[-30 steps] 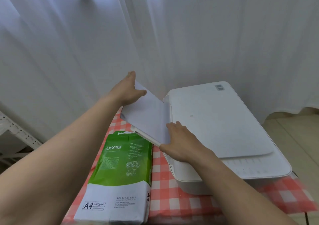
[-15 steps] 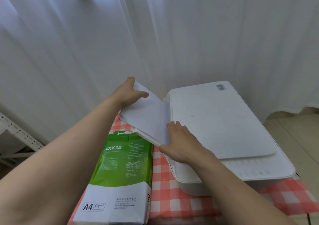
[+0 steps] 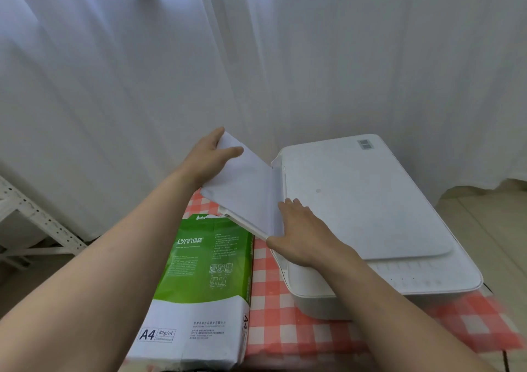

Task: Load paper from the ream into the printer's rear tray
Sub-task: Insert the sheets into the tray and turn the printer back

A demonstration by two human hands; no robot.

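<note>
Left hand (image 3: pixel 206 155) pinches paper (image 3: pixel 245 189); right hand (image 3: pixel 302 235) touches printer (image 3: pixel 370 200).

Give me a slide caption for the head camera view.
Left hand and right hand steady paper stack in printer's rear tray, ream alongside.

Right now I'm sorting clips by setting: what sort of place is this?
Probably a home or small-office corner: a printer on a checked tablecloth, a ream of A4 paper beside it, white curtains behind.

A red-checked tablecloth (image 3: pixel 285 323), white curtain (image 3: pixel 256 58), metal shelf frame (image 3: pixel 37 217).
</note>
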